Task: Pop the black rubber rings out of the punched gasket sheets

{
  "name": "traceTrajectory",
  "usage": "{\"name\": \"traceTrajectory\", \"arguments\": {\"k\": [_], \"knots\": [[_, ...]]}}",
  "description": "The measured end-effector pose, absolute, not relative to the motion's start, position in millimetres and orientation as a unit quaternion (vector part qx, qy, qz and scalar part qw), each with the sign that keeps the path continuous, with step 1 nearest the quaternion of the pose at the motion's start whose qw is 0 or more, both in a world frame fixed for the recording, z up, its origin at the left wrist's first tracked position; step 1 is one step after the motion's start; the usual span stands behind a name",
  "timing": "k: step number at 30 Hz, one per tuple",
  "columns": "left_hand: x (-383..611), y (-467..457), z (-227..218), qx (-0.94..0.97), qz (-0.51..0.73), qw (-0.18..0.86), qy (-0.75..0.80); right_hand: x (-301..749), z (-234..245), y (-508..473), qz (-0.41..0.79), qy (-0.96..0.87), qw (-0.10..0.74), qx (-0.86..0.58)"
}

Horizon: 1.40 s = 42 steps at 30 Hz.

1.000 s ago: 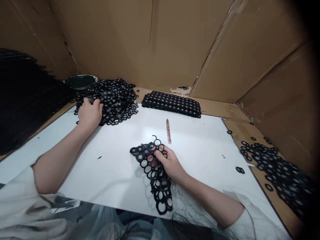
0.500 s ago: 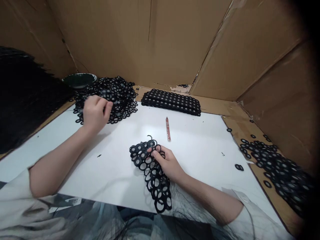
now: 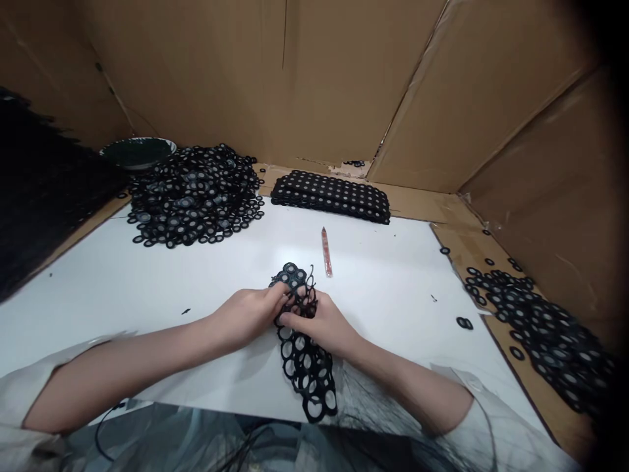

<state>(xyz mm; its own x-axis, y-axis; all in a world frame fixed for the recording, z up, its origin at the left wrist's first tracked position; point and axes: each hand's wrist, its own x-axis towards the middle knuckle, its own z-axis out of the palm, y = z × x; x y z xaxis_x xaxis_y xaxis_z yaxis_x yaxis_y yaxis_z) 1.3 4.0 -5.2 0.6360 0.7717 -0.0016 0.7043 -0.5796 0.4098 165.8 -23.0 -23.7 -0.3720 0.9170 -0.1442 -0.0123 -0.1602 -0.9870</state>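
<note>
Just right of centre, my right hand (image 3: 327, 328) is closed on a limp strip of linked black rings (image 3: 307, 367), thumb on top. The lower rings are open hoops hanging toward the table's front edge; the upper ones have discs with pale centres in them. My left hand (image 3: 250, 314) meets the strip's upper part with thumb and fingers pinched together. Whatever sits in that pinch is hidden. Thin black loops stick up beside the right fingertips. Beyond the hands lies a red, pointed, pen-like tool (image 3: 327, 254).
A heap of small black rings (image 3: 196, 196) lies at the back left, beside a white-rimmed bowl (image 3: 173, 145). Folded sheets of ringed black material (image 3: 334, 196) lie at the back. More loose rings (image 3: 550, 334) cover cardboard on the right. Cardboard walls (image 3: 221, 72) enclose the white tabletop (image 3: 388, 275).
My left hand has come from the heap at the back left to the strip, meeting my right hand. The strip's upper end has shifted slightly. My right hand keeps its hold.
</note>
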Motion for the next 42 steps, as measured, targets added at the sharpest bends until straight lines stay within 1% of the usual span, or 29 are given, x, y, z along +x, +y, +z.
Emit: {"name": "traceTrajectory", "arguments": {"k": [2,3,6,9,11,13,17,18,20,25,31,34,36,37,39,42], "knots": [[1,3,-8,0.897,0.070,0.158,0.407,165,-23,-24,0.615,-0.562,0.353,-0.426],[2,1,-9,0.897,0.074,0.160,0.404,165,-24,-24,0.606,-0.571,0.354,-0.426],[6,-6,-10,0.871,0.098,0.229,0.423,164,-24,-27,0.584,-0.584,0.363,-0.433],[8,-9,-7,0.829,0.115,0.310,0.451,164,-21,-28,0.593,-0.577,0.358,-0.433],[7,-5,-2,0.813,0.139,0.333,0.456,164,-18,-27,0.604,-0.569,0.356,-0.429],[1,4,6,0.803,0.179,0.313,0.475,165,-16,-26,0.602,-0.562,0.363,-0.435],[-12,25,20,0.738,0.318,0.172,0.570,167,-18,-28,0.587,-0.558,0.363,-0.460],[-14,27,21,0.726,0.336,0.145,0.583,168,-20,-28,0.587,-0.558,0.360,-0.464],[-12,25,19,0.745,0.316,0.137,0.571,168,-22,-29,0.592,-0.552,0.360,-0.464],[1,4,1,0.830,0.213,0.206,0.471,167,-23,-28,0.610,-0.539,0.376,-0.443],[5,-6,-6,0.854,0.140,0.254,0.432,167,-25,-28,0.583,-0.551,0.403,-0.439],[5,-5,-7,0.849,0.130,0.281,0.428,167,-25,-28,0.580,-0.546,0.406,-0.448],[4,-2,-6,0.823,0.141,0.326,0.444,167,-25,-28,0.577,-0.549,0.394,-0.460],[5,-1,-5,0.803,0.149,0.368,0.445,167,-24,-28,0.578,-0.551,0.388,-0.461],[6,3,-2,0.747,0.167,0.482,0.427,165,-22,-27,0.590,-0.551,0.379,-0.453],[10,6,3,0.613,0.193,0.645,0.414,163,-20,-26,0.605,-0.548,0.374,-0.440]]}}
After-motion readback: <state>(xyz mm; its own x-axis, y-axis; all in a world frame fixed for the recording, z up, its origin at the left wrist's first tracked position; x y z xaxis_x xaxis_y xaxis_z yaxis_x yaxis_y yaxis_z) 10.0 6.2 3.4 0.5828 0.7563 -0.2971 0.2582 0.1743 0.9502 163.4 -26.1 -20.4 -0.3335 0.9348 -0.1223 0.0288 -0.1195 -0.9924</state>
